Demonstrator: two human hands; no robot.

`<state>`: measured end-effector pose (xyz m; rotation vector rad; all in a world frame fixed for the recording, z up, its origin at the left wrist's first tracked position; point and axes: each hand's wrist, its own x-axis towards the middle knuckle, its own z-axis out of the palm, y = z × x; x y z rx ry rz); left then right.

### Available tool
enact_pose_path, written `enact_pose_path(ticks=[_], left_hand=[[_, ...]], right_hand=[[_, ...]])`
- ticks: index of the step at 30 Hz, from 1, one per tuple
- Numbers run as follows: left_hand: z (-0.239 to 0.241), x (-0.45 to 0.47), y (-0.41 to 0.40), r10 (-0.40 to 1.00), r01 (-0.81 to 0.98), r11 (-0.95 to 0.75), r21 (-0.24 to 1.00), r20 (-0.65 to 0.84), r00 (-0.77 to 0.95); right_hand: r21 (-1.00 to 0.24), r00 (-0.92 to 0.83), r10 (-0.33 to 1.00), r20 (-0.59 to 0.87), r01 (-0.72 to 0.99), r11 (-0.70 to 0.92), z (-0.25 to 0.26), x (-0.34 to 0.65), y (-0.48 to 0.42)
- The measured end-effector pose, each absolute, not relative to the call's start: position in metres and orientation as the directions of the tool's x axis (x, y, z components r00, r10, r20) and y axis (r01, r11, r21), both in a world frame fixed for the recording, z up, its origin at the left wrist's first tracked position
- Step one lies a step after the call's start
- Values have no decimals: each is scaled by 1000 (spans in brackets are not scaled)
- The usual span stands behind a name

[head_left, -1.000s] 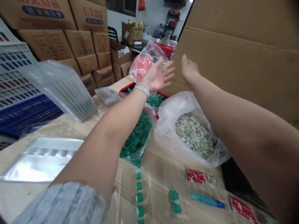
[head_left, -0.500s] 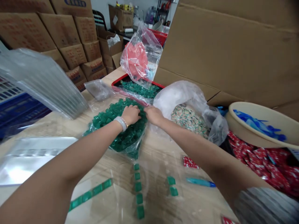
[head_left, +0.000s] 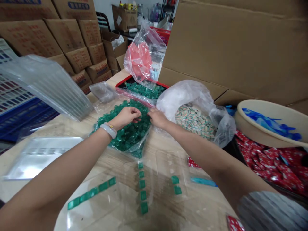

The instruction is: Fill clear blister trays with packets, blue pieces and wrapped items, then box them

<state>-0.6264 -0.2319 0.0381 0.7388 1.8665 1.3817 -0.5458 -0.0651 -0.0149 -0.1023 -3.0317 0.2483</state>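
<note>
A pile of small green translucent squares (head_left: 120, 134) lies in a clear plastic bag on the wooden table. Over the top of the pile is my left hand (head_left: 128, 116), its fingers curled together; whatever they pinch is hidden. My right hand (head_left: 157, 118) rests at the pile's right edge, fingers closed and their tips partly out of sight against the squares. Nearer to me, a column of green squares (head_left: 142, 183) stands on clear plastic. A slanted green row (head_left: 92, 193) lies to its left, and two green squares (head_left: 176, 185) to its right.
Beyond the pile stands a red-rimmed black tray (head_left: 166, 86) with green pieces. A plastic bag (head_left: 187, 89) of small striped pieces lies right, near a cream basin (head_left: 247, 123) and red packets (head_left: 271, 166). Clear trays (head_left: 57, 86) lean at left. A blue pen (head_left: 203, 182) lies in front.
My left hand has lifted slightly and drawn back left, its spread fingers now curled together. My right hand stays at the pile's edge. The view has shifted a little.
</note>
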Motion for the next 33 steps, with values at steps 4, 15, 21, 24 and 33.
enact_pose_path(ticks=[4, 15, 21, 24, 33], left_hand=[[40, -615, -237, 720, -431, 169, 886, -410, -560], [35, -593, -212, 693, -475, 83, 876, -393, -604], [29, -566, -203, 783, -612, 82, 787, -431, -449], [25, -546, -212, 812, -702, 117, 703, -475, -340], [19, -481, -225, 793, -769, 334, 546, -603, -83]], right_hand=[[-301, -985, 132, 112, 93, 949, -15, -553, -66], [-979, -949, 283, -138, 174, 109, 24, -526, -71], [-986, -932, 330, -148, 167, 29, 32, -500, -80], [-987, -912, 377, -160, 141, -78, 28, -462, -90], [-990, -812, 566, -139, 126, -63, 1, -375, -106]])
